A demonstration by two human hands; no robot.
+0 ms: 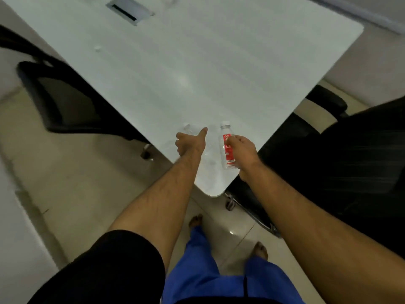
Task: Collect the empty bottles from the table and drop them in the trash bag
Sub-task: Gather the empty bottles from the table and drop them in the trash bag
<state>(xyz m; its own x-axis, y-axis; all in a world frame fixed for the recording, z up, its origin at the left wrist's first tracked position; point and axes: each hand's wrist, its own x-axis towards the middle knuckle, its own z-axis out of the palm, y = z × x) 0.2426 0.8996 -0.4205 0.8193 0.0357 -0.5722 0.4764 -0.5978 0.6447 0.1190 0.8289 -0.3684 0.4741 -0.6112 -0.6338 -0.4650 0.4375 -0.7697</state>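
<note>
- Both arms are extended over the near corner of the white table [219,69].
- A clear bottle with a red label [227,148] and a white cap is gripped around its middle by the right hand [244,150]; fingers are wrapped over the label, with the cap pointing away toward the table's centre.
- Whether that bottle's base is touching the table or lifted off cannot be told.
- A second, label-free clear bottle [190,129] is seen near the table's left edge, close to the same corner; it is heavily blurred and mostly hidden behind the left hand [190,144].
- The left hand is placed on or right at that clear bottle, thumb stretched forward, fingers curled downward out of sight. A firm grasp cannot be confirmed.
- The two bottles are set near each other, apart, with bare tabletop between.
- A small white crumpled scrap [97,48] is seen far up the table, toward the left edge.
- A grey cable hatch [130,10] is recessed near the far end.
- Black chairs are parked on both sides: one [63,99] at the left edge, one [341,154] at the right edge beside the corner.
- A black sleeve, blue trousers and bare feet are seen on pale floor tiles [65,194].
</note>
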